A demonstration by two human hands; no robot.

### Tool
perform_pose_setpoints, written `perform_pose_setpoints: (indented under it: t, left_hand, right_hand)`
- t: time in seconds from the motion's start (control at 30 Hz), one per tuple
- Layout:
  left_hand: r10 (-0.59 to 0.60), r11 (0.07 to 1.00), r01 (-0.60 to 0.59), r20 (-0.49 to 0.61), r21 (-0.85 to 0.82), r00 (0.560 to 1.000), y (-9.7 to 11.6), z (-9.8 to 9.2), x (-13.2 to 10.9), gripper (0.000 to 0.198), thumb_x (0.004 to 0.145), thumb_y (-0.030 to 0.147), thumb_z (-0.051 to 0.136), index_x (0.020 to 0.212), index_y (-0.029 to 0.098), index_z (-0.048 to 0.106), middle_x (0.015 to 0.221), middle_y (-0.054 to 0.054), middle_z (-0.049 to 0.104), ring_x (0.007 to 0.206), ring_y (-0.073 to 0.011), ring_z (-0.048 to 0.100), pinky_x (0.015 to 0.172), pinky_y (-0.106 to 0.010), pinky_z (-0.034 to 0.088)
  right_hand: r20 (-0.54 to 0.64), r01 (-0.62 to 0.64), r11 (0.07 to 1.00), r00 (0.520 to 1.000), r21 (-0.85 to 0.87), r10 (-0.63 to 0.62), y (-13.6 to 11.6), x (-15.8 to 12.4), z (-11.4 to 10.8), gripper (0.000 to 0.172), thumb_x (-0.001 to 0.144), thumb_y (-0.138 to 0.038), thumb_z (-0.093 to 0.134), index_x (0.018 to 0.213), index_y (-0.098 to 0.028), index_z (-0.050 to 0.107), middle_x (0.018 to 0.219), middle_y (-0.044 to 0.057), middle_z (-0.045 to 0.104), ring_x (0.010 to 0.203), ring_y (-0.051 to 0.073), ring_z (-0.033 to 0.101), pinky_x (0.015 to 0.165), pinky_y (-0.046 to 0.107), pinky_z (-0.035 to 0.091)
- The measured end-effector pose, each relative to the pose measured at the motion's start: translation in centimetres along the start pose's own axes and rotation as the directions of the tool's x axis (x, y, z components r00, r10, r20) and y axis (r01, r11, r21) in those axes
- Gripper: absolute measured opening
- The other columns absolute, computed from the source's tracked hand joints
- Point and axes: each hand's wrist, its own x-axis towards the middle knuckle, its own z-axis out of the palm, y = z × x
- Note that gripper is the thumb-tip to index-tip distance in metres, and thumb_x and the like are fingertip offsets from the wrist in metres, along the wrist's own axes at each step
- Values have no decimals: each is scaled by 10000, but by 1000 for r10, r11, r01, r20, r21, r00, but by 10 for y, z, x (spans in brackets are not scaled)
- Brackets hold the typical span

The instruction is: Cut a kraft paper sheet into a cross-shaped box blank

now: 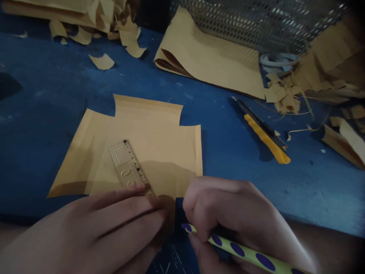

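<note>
A cut sheet of brown paper point(148, 140) lies flat on the blue table point(51, 95). A clear plastic ruler point(127, 165) rests on it. My left hand point(94, 232) lies flat with fingers stretched out, pressing the near end of the ruler and the paper's edge. My right hand point(228, 217) is closed around a yellow pencil with purple dots point(242, 253), its tip hidden near the paper's lower right edge.
A yellow and black utility knife point(265, 133) lies to the right of the sheet. Folded brown paper point(211, 57) sits behind it against a metal mesh basket point(256, 23). Paper scraps point(102, 61) litter the far left and the right side point(288, 95).
</note>
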Motion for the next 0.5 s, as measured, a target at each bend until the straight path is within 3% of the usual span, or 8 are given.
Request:
perform_pose_setpoints:
  t: [0.17, 0.23, 0.37, 0.5]
  left_hand:
    - [4, 1000, -4, 4, 17, 1000, 0, 1, 0, 398, 1102, 478, 533, 1400, 331, 752, 1461, 39, 745, 1370, -232, 691, 1360, -414, 442]
    - [4, 1000, -4, -9, 20, 1000, 0, 2, 0, 366, 1093, 447, 552, 1362, 334, 773, 1443, 40, 755, 1379, -240, 692, 1352, -418, 462]
    - [-38, 999, 38, -15, 20, 999, 3, 4, -2, 299, 1084, 384, 590, 1297, 352, 796, 1446, 57, 752, 1375, -225, 698, 1354, -412, 459]
    - [-43, 999, 43, -6, 7, 999, 5, 3, -2, 285, 1082, 373, 602, 1293, 349, 793, 1455, 60, 745, 1357, -216, 703, 1369, -431, 432]
  right_hand:
    - [25, 20, 999, 999, 31, -21, 4, 3, -2, 410, 608, 58, 624, 813, -266, 476, 821, -46, 678, 626, 112, 652, 552, 220, 589]
    - [49, 47, 996, 997, 76, -51, 4, 1, -3, 412, 648, 81, 649, 808, -260, 482, 787, -69, 640, 618, 87, 625, 535, 183, 553]
    - [77, -57, 997, 996, 54, 53, -3, -6, 1, 409, 780, 103, 675, 799, -237, 449, 796, -83, 572, 669, 55, 561, 597, 165, 483]
    - [30, -31, 994, 999, 108, 27, -5, -8, 5, 362, 769, 86, 598, 783, -236, 431, 792, -71, 526, 653, 63, 489, 569, 196, 424]
